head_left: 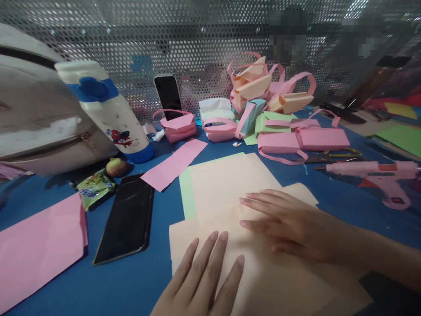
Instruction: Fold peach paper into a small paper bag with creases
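Note:
A large cream paper sheet (279,285) lies before me with curling edges. It overlaps another cream sheet (230,180), under which the rim of a green sheet (188,195) shows. My left hand (204,276) rests on the near cream paper, fingers stretched out and spread. Lying flat over the right part of the same paper is my right hand (289,224), fingers extended to the left. Neither hand grips anything. A pink paper strip (176,164) lies just beyond the sheets, to the left.
To the left are a dark phone (126,219), pink paper (42,245), a snack packet (96,188) and a water bottle (108,114). Folded paper bags (253,87) pile up at the back. A pink glue gun (378,173) lies at right, near pliers (329,156). Perforated metal (197,35) stands behind.

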`<action>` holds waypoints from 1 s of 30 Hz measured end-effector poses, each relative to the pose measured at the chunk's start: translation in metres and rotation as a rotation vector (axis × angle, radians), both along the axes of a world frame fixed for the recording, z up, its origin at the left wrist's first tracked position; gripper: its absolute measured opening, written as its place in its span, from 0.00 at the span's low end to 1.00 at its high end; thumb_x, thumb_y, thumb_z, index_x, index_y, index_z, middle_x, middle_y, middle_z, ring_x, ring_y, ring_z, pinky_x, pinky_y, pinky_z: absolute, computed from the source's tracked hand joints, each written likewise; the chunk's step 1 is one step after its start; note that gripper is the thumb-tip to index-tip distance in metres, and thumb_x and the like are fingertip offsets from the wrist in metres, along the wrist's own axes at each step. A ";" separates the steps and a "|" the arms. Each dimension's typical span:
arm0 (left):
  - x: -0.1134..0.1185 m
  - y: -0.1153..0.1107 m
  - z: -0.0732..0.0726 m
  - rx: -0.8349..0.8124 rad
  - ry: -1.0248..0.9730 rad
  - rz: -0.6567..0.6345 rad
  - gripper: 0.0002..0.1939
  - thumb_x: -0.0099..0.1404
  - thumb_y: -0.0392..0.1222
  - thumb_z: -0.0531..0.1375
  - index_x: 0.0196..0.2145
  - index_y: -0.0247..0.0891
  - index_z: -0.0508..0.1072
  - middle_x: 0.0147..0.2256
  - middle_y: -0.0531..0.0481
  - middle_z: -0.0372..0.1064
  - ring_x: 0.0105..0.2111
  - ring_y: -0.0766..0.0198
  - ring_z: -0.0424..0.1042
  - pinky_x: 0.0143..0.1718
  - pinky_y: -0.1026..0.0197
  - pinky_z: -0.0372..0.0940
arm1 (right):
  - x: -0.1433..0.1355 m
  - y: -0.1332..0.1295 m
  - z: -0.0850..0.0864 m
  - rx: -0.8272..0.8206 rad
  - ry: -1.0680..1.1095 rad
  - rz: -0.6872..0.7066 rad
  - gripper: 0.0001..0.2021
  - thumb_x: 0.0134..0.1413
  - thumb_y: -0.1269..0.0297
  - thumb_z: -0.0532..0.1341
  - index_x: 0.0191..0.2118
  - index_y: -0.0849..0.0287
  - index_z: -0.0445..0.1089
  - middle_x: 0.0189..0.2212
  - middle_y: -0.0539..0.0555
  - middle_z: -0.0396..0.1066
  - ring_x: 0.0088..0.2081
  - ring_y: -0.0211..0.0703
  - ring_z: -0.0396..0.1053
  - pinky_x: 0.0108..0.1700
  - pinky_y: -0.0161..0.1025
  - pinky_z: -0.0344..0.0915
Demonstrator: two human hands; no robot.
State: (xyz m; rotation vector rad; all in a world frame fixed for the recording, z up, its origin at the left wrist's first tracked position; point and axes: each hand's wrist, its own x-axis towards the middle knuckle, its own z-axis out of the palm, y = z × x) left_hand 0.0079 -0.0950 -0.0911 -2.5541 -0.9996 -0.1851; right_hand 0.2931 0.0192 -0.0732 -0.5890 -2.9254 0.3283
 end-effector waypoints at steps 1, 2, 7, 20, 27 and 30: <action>-0.001 0.001 0.000 0.003 0.013 -0.004 0.25 0.76 0.50 0.46 0.66 0.40 0.58 0.61 0.37 0.63 0.64 0.45 0.57 0.65 0.43 0.50 | 0.000 0.000 0.000 0.001 0.001 0.002 0.27 0.67 0.54 0.56 0.68 0.48 0.54 0.70 0.57 0.49 0.69 0.54 0.46 0.66 0.59 0.50; -0.002 0.002 0.001 0.011 0.029 -0.019 0.25 0.76 0.50 0.46 0.66 0.40 0.58 0.61 0.37 0.63 0.64 0.44 0.58 0.64 0.42 0.50 | -0.001 0.001 0.001 0.002 0.000 0.006 0.27 0.67 0.54 0.56 0.68 0.49 0.55 0.70 0.57 0.49 0.69 0.54 0.46 0.66 0.59 0.50; -0.004 0.006 0.005 0.032 0.056 -0.093 0.30 0.73 0.56 0.50 0.66 0.38 0.59 0.60 0.36 0.65 0.62 0.43 0.60 0.64 0.44 0.49 | -0.004 0.002 0.002 0.021 -0.016 0.037 0.25 0.67 0.56 0.55 0.67 0.52 0.56 0.69 0.60 0.50 0.69 0.54 0.47 0.65 0.60 0.51; -0.001 0.007 0.012 0.006 -0.046 -0.068 0.30 0.73 0.58 0.48 0.64 0.38 0.62 0.59 0.40 0.67 0.62 0.49 0.61 0.60 0.52 0.55 | -0.005 0.001 0.004 0.025 0.010 0.026 0.25 0.66 0.59 0.57 0.67 0.52 0.57 0.68 0.59 0.52 0.69 0.53 0.48 0.65 0.58 0.53; 0.000 0.008 0.010 0.040 -0.029 -0.084 0.29 0.73 0.59 0.48 0.62 0.38 0.64 0.57 0.39 0.69 0.60 0.48 0.63 0.58 0.50 0.58 | -0.020 -0.012 0.006 0.109 -0.054 0.077 0.30 0.66 0.57 0.55 0.69 0.62 0.51 0.67 0.60 0.56 0.69 0.52 0.48 0.68 0.57 0.49; 0.000 0.008 0.007 0.051 -0.058 -0.079 0.32 0.72 0.62 0.46 0.62 0.38 0.64 0.57 0.38 0.69 0.61 0.47 0.63 0.57 0.49 0.58 | -0.032 -0.016 0.007 0.112 -0.063 0.038 0.31 0.66 0.54 0.55 0.69 0.65 0.52 0.68 0.61 0.52 0.68 0.54 0.49 0.67 0.56 0.50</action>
